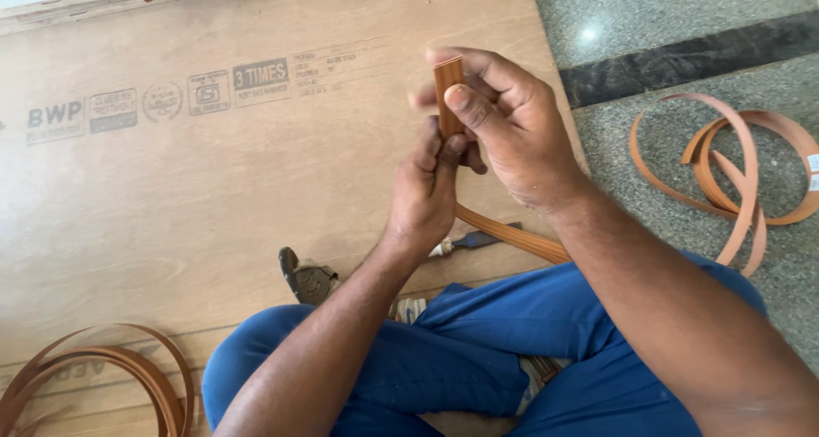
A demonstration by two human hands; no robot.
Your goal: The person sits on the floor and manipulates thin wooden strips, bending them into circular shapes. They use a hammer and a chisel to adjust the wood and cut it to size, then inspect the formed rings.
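Both my hands hold one brown wood-grain edging strip [447, 92] upright over a plywood sheet [171, 190]. My right hand [512, 130] pinches its top end between thumb and fingers. My left hand [426, 190] grips the strip just below. The rest of the strip [512, 235] trails down and to the right, across my lap, under my right forearm.
I sit cross-legged in blue trousers [478, 360]. A chisel-like tool [473, 240] lies on the plywood by my knee. A coil of brown strip [102, 377] lies at lower left. Loose loops of paler strip [734, 164] rest on the grey stone floor [665, 19] at right.
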